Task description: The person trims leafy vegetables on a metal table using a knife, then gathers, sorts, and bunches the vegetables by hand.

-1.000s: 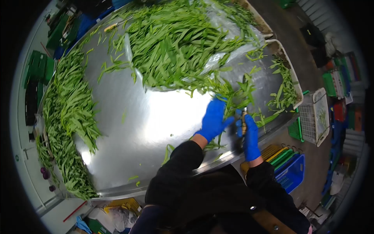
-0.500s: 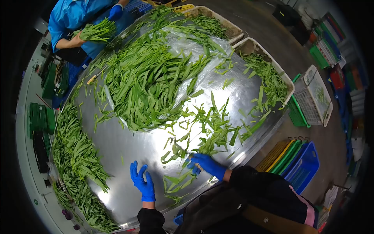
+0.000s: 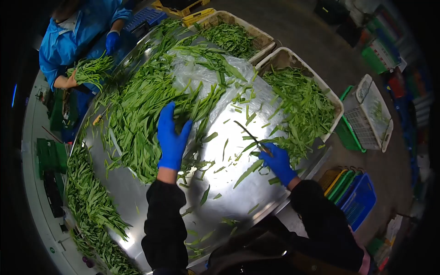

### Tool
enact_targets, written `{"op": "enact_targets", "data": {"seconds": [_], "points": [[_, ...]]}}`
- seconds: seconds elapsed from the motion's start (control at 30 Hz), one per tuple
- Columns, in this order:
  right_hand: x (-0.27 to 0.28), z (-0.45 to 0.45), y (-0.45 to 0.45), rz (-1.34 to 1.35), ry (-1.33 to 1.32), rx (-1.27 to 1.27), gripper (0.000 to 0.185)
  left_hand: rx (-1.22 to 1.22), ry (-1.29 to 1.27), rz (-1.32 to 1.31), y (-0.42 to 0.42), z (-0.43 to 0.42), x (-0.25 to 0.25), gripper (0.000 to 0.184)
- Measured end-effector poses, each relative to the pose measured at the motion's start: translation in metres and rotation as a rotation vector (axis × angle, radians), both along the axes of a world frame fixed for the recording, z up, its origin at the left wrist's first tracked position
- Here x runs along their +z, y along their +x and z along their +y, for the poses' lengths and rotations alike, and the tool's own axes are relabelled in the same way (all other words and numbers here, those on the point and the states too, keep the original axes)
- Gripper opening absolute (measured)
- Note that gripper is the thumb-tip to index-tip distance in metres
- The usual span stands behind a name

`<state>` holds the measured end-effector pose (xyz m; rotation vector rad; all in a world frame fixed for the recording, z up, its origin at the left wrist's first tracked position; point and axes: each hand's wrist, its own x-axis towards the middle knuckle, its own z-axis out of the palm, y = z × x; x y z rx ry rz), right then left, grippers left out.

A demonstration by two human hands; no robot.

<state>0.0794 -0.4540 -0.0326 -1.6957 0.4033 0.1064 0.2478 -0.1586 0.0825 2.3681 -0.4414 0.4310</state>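
My left hand (image 3: pixel 173 137), in a blue glove, reaches over the near edge of a big pile of long leafy greens (image 3: pixel 137 123), like water spinach. Its thumb stands apart from the fingers and nothing is held. In my gloved right hand (image 3: pixel 278 162) is a thin knife (image 3: pixel 250 134), its dark blade pointing up and left over the metal table (image 3: pixel 215 183). Cut leaves and stem pieces lie scattered around the blade. Just beyond that hand, loose greens (image 3: pixel 300 103) fill a white crate (image 3: pixel 338 101) at the table's edge. Clear plastic sheeting (image 3: pixel 197 68) lies partly under the pile.
Bunched greens (image 3: pixel 94 197) line the left edge of the table. A second knife (image 3: pixel 97 119) lies left of the pile. At upper left, a co-worker in blue (image 3: pixel 85 36) holds a bunch (image 3: pixel 94 71). Another crate (image 3: pixel 266 39) stands behind, and stacked baskets (image 3: pixel 357 197) are at right.
My left hand has moved forward to the pile; my right hand has shifted right with the knife. The loose leaves in front of me are fewer, and the right crate is fuller.
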Motion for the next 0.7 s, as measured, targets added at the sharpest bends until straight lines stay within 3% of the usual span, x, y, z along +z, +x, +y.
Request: {"op": "enact_targets", "data": {"seconds": [0.03, 0.13, 0.17, 0.3, 0.4, 0.7], "points": [[0.001, 0.001, 0.002, -0.003, -0.167, -0.001, 0.032, 0.023, 0.101, 0.002, 0.024, -0.007, -0.009, 0.073], [-0.002, 0.003, 0.004, -0.018, -0.303, -0.008, 0.029, 0.069, 0.354, 0.069, 0.08, -0.028, -0.026, 0.09], [0.002, 0.002, 0.005, -0.037, -0.314, 0.006, 0.027, 0.096, 0.495, 0.129, 0.09, -0.033, -0.03, 0.101], [0.007, 0.001, 0.007, -0.041, -0.344, 0.046, 0.03, 0.145, 0.793, 0.365, 0.091, -0.069, -0.047, 0.117], [0.012, 0.002, 0.009, -0.118, -0.39, 0.054, 0.029, 0.065, 0.712, 0.327, 0.065, -0.09, -0.058, 0.101], [0.017, 0.003, 0.01, -0.047, -0.314, 0.052, 0.032, 0.193, 0.681, 0.347, 0.064, -0.096, -0.074, 0.085]]}}
